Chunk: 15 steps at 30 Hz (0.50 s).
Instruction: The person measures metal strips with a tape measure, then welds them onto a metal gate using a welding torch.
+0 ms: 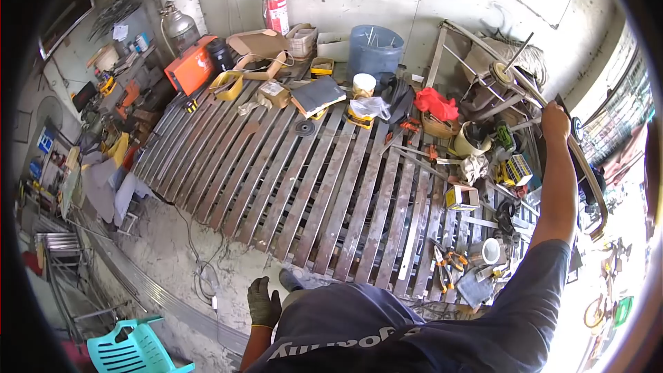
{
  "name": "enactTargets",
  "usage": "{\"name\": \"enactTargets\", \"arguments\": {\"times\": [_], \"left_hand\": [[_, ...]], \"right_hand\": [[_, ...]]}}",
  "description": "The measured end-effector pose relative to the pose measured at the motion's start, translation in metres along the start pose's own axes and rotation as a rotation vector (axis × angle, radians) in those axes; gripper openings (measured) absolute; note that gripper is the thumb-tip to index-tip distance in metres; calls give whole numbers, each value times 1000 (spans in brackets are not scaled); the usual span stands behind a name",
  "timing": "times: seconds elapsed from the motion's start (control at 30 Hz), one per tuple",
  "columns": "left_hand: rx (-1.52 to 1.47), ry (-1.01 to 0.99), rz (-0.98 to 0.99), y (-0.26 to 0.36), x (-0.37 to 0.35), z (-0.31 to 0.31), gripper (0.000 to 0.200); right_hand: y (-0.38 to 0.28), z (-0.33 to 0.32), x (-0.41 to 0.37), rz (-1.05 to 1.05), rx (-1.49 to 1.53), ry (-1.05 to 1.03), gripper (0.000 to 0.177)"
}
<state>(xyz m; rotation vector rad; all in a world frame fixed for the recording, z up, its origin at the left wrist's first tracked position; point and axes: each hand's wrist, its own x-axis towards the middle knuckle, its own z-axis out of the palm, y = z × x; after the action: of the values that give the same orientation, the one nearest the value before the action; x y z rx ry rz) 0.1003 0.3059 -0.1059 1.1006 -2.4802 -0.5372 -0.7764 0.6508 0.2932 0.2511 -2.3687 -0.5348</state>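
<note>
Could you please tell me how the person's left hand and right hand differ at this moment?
The left hand wears a dark glove, while the right hand looks bare. The left hand hangs low beside the body, loosely open and holding nothing; the right hand is stretched forward and closed on a curved metal bar. Both belong to the person wearing the camera.

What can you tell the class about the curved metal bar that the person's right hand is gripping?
The curved metal bar is long, thin and dull brownish-grey, seemingly bare steel. It runs from the cluttered back corner along the right side of the slatted bench, bending into a hook-like curve at its near end. The bare right hand is closed around its middle.
</note>
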Motion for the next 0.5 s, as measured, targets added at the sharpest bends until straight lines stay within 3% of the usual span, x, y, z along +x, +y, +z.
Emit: {"name": "enactTargets", "arguments": {"times": [0.23, 0.43, 0.47, 0.5], "left_hand": [[52, 51, -49, -9, -11, -13, 62], [45, 55, -40, -2, 39, -31, 60], [42, 61, -21, 2, 50, -34, 61], [42, 69, -8, 5, 63, -35, 61]], "right_hand": [[45, -35, 12, -18, 82, -42, 26], [132, -85, 29, -60, 64, 196, 31], [149, -93, 41, 1, 49, 142, 32], [180, -85, 58, -108, 29, 234, 38]]}}
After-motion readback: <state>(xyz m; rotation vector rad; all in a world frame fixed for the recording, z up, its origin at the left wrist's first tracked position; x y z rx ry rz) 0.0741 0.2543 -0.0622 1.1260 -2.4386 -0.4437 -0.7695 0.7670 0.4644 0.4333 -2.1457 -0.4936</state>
